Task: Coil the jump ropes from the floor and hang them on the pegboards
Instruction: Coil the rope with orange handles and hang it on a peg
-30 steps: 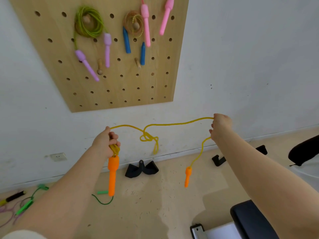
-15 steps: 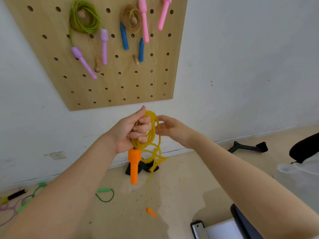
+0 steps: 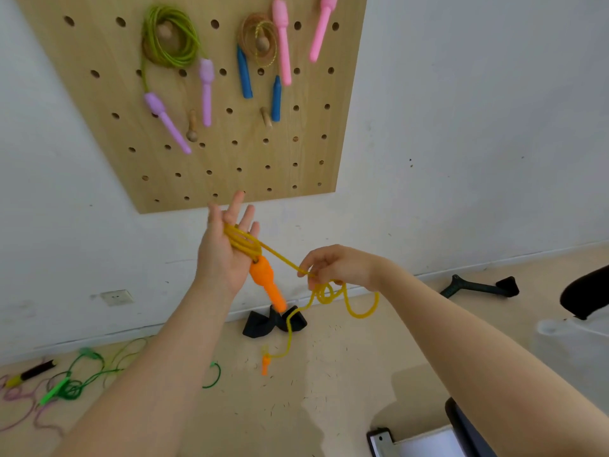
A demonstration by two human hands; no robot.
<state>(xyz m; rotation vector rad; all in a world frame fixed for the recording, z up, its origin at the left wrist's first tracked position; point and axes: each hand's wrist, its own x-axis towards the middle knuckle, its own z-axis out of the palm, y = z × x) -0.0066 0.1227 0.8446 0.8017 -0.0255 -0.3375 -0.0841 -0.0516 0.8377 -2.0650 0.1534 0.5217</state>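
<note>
Across left hand [image 3: 224, 252] yellow rope [image 3: 245, 244] (maybe looped)

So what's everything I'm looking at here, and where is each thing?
pegboard: 1, light wood, on the white wall
hung jump ropes: 3; green cord with lilac handles, thin cord with blue handles, pink handles
bare wooden pegs: 2, lower board
yellow jump rope: 1, orange handles, loops around left palm, far handle dangling
green jump rope: 1, floor, left
black strap: 1, floor by wall
left hand: fingers straight, coil across palm
right hand: pinching the yellow cord
</note>
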